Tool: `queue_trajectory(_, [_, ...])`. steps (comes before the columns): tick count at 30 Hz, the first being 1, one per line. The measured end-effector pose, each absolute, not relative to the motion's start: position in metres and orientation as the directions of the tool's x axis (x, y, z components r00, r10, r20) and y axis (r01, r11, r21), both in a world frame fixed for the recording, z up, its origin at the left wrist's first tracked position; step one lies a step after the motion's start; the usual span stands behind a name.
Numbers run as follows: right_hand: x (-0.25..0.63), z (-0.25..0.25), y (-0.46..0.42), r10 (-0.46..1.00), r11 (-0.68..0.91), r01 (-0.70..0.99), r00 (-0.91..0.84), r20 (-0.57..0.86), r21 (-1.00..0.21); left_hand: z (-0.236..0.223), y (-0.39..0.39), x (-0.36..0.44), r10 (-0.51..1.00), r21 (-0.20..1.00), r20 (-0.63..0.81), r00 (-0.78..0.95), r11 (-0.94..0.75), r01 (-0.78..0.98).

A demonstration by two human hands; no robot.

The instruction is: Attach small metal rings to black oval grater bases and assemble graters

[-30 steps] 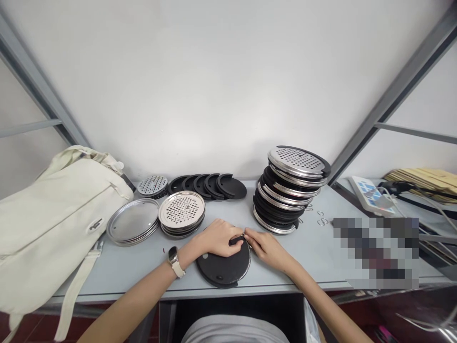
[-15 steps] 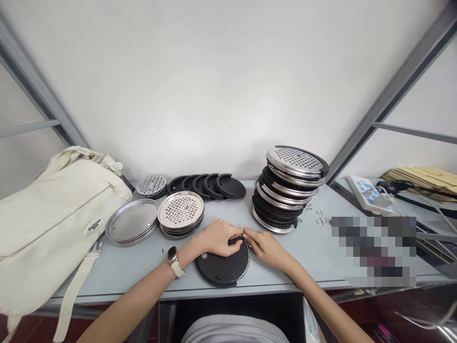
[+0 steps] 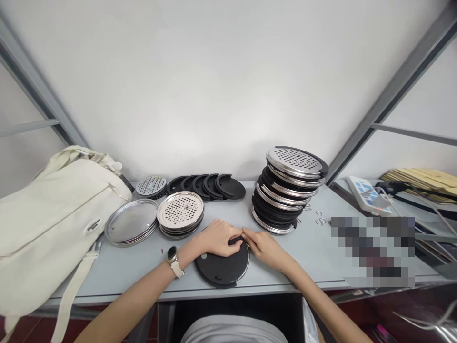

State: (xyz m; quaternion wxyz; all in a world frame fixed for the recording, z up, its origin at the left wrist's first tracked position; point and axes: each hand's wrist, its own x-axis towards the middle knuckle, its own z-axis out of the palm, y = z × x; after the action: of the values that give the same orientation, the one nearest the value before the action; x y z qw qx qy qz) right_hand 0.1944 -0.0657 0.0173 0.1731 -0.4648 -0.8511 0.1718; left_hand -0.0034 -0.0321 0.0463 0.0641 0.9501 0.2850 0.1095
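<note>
A round black disc (image 3: 224, 269) lies on the table near its front edge, with a pale round spot and a small dark knob on its face. Over its far side my left hand (image 3: 220, 237) is closed around a short black piece (image 3: 235, 240), whose kind I cannot make out. My right hand (image 3: 263, 247) meets it at the disc's far right rim, thumb and fingers pinched together. What those fingertips hold is hidden.
Left of my hands are perforated metal discs (image 3: 181, 209), plain metal discs (image 3: 131, 221) and a cream bag (image 3: 60, 224). Black discs (image 3: 228, 186) overlap behind. A tall stack (image 3: 289, 190) stands right, near small metal rings (image 3: 320, 221) and a power strip (image 3: 367, 194).
Both hands keep nearly the same place and grip at the disc's far rim. The right fingertips have closed in slightly against the left hand. The whole view has shifted a little.
</note>
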Motion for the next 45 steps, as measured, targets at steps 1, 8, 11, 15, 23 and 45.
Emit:
queue_trajectory(1, [0.194,0.018,-0.065,0.850,0.509,0.734,-0.510,0.130,-0.450,0.046,-0.032,-0.003,0.556,0.183,0.169,0.814,-0.829,0.529])
queue_trajectory(8, [0.193,0.018,-0.066,0.853,0.506,0.733,-0.502,0.140,-0.454,0.046,-0.033,-0.003,0.557,0.164,0.178,0.811,-0.829,0.534])
queue_trajectory(11, [0.193,0.016,-0.066,0.852,0.510,0.732,-0.503,0.147,-0.451,0.046,-0.033,-0.003,0.553,0.166,0.190,0.811,-0.833,0.528])
queue_trajectory(15, [0.193,0.014,-0.067,0.854,0.509,0.737,-0.496,0.156,-0.444,0.046,-0.033,-0.003,0.554,0.178,0.189,0.811,-0.831,0.527])
queue_trajectory(23, [0.191,0.013,-0.071,0.871,0.487,0.766,-0.465,0.160,-0.421,0.045,-0.032,-0.003,0.552,0.180,0.177,0.815,-0.832,0.525])
queue_trajectory(45, [0.188,0.009,-0.077,0.902,0.429,0.808,-0.406,0.147,-0.405,0.045,-0.033,-0.004,0.556,0.161,0.183,0.811,-0.830,0.533])
